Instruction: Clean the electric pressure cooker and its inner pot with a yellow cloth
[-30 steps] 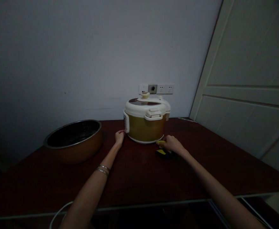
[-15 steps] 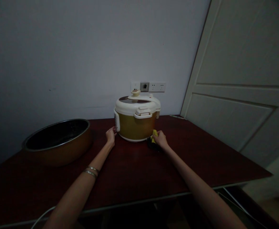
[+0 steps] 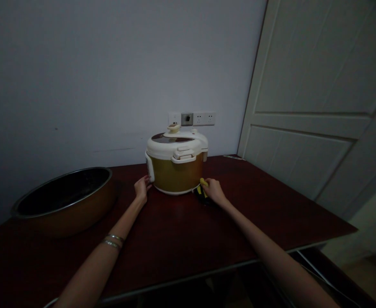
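A gold-sided electric cooker with a cream lid stands on the dark red table near the back wall. My left hand rests against the cooker's lower left side, fingers curled onto it. My right hand is closed on a yellow and dark cloth, which is pressed to the cooker's lower right side at its base. Two thin bangles sit on my left forearm.
A large round metal basin stands on the table at the left. A white socket strip is on the wall behind the cooker. A pale panelled door fills the right side. The table's front edge runs close below my forearms.
The view has swung rightwards, so everything sits further left. My right hand has brought the cloth from the table surface up against the cooker's lower right side. My left hand stays on the cooker.
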Motion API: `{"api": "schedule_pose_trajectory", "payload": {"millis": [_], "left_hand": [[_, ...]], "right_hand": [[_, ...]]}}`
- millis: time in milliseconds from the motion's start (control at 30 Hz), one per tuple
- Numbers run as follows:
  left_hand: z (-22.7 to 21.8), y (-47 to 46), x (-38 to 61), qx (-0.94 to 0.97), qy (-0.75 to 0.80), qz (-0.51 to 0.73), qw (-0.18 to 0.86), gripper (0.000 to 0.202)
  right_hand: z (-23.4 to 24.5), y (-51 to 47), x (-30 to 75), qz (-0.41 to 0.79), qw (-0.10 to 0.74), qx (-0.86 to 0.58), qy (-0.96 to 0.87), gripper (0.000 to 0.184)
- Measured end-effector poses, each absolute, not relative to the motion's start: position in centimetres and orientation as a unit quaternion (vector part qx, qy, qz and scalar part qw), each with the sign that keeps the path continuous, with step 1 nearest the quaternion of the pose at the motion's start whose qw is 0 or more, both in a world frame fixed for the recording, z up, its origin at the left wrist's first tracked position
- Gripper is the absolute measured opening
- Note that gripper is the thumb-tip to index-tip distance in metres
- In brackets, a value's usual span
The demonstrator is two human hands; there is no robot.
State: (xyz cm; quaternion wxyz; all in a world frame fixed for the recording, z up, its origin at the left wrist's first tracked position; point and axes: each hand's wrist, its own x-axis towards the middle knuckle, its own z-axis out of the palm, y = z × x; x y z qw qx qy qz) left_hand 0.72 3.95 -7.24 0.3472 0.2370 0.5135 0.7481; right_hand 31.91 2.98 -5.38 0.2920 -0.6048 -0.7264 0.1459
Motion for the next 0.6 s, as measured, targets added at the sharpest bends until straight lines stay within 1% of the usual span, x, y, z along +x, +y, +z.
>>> {"api": "schedule_pose_trajectory", "payload": {"millis": [133,233,433,600], "left_hand": [[-7.2,3.9,0.8,0.235,0.519,0.746,0.344,0.026],[-7.1,3.8,0.9,0.235,0.524,0.744,0.341,0.027],[-7.0,3.5,1.0,0.244,0.531,0.735,0.343,0.033],[-6.8,3.4,1.3,0.259,0.554,0.716,0.336,0.042]], "right_hand": [[-5.8,-0.1,28.3,0.12,0.268,-0.561,-0.774,0.022],[-5.4,-0.7,28.4,0.117,0.251,-0.542,-0.793,0.022],[-3.3,2.9,32.8,0.074,0.247,-0.604,-0.754,0.028],[-3.9,1.7,31.2,0.059,0.242,-0.58,-0.776,0.029]]}}
